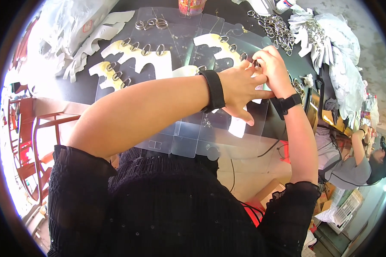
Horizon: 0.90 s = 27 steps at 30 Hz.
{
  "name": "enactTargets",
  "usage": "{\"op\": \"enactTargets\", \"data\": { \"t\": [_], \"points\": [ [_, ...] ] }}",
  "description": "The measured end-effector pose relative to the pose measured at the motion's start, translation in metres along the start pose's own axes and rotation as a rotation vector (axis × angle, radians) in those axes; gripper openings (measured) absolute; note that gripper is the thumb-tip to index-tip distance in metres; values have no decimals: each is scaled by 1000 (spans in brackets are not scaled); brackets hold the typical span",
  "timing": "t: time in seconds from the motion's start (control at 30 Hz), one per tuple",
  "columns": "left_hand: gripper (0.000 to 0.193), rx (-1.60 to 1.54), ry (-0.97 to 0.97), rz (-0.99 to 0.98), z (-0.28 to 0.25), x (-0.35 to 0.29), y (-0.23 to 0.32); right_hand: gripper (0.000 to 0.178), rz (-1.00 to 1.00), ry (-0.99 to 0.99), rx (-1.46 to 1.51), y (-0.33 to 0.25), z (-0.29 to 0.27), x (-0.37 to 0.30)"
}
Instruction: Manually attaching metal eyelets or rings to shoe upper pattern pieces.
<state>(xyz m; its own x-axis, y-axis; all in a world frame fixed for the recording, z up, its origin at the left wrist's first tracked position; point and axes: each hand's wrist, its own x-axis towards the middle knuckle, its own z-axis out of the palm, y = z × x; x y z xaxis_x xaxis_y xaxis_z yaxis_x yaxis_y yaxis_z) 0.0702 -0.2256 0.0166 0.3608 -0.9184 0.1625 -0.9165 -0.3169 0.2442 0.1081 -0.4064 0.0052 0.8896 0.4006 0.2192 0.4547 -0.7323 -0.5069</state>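
My left hand (pixel 243 88) reaches across from the left with fingers spread over the table, its fingertips close to my right hand. My right hand (pixel 273 70) is closed in a pinch around a small metal ring (pixel 256 64); its fingertips partly hide the ring. Beside them lies a scalloped white strip (pixel 208 40) with yellowish patches and several oval metal rings (pixel 233 48) standing along its edge. To the left, another white strip (pixel 152 64) carries similar rings (pixel 146 49). A smaller strip (pixel 103 68) sits farther left. Part of a white piece (pixel 238 127) shows below my left hand.
Clear plastic sheeting (pixel 185 135) covers the dark table. Loose rings (pixel 152 23) lie at the back, with a larger ring pile (pixel 276 30) at back right. Plastic bags (pixel 75 19) stand back left. A red-patterned tub (pixel 191 6) is behind. A co-worker (pixel 351 162) is at right.
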Motion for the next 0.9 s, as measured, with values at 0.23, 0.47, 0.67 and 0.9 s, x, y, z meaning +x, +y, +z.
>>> {"op": "enactTargets", "data": {
  "t": [0.23, 0.47, 0.67, 0.9],
  "points": [
    [77, -77, -122, -52, -8, 0, 6, 26, 427, 97, 259, 29, -23, -9],
    [74, -17, 0, 44, -5, -6, 14, 18, 263, 76, 28, 44, -26, -14],
    [69, 20, -126, 7, -16, -17, 18, 10, 348, 18, 126, 35, -21, -8],
    [61, 44, -173, -7, -26, -22, 43, 10, 332, 52, 88, 16, -23, -8]
  ]
}}
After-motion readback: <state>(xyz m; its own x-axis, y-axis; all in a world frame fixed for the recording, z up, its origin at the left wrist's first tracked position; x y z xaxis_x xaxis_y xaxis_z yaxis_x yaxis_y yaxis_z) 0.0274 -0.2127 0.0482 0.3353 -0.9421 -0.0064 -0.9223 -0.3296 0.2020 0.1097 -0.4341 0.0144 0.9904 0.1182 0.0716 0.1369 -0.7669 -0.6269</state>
